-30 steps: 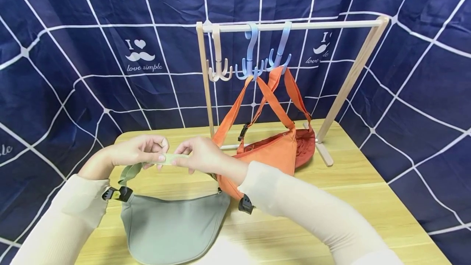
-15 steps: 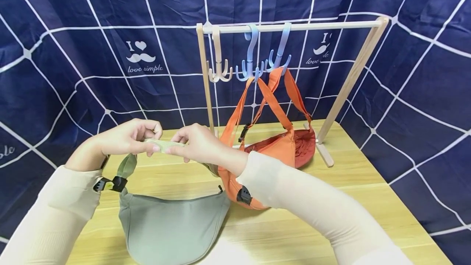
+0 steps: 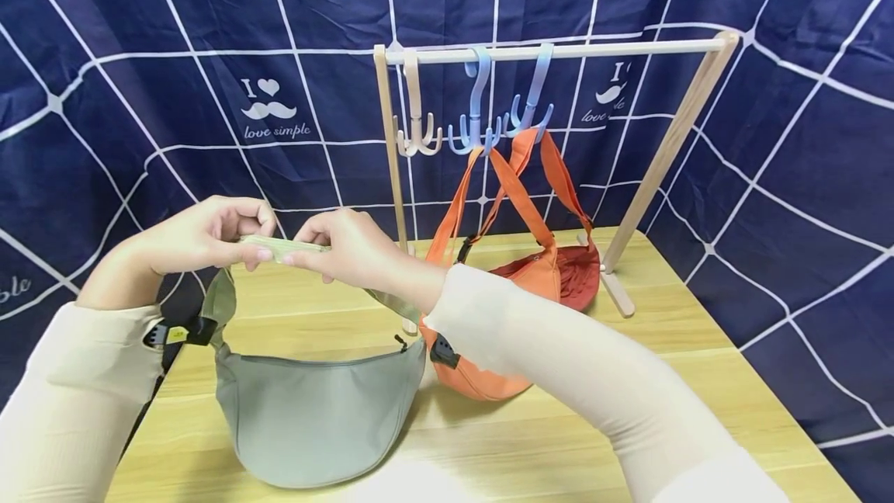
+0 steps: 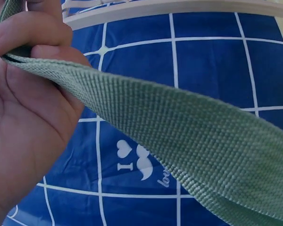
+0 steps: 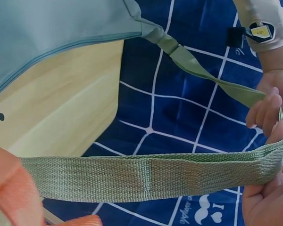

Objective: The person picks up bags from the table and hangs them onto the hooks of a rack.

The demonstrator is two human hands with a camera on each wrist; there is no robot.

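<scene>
A grey-green shoulder bag (image 3: 317, 418) hangs below my hands in the head view; whether its bottom touches the table I cannot tell. Its light green webbing strap (image 3: 285, 248) runs between both hands. My left hand (image 3: 209, 235) pinches the strap between thumb and fingers. Close beside it, my right hand (image 3: 352, 251) pinches the same strap. The left wrist view shows the strap (image 4: 188, 136) leaving the left palm (image 4: 28, 103) in a twist. In the right wrist view the strap (image 5: 104, 179) stretches away from the right-hand fingers (image 5: 269, 193).
A wooden rack (image 3: 594, 47) carries a beige hook (image 3: 417, 134) and two blue hooks (image 3: 475, 130). An orange bag (image 3: 489, 375) and a dark red bag (image 3: 581, 278) hang by their straps from the blue hooks. The wooden table (image 3: 594, 456) lies below, with a blue checked curtain (image 3: 209, 6) behind.
Both hands have moved left and up, still pinching the strap. The grey-green bag has shifted slightly left and up with them. The rack and its bags stay in place.
</scene>
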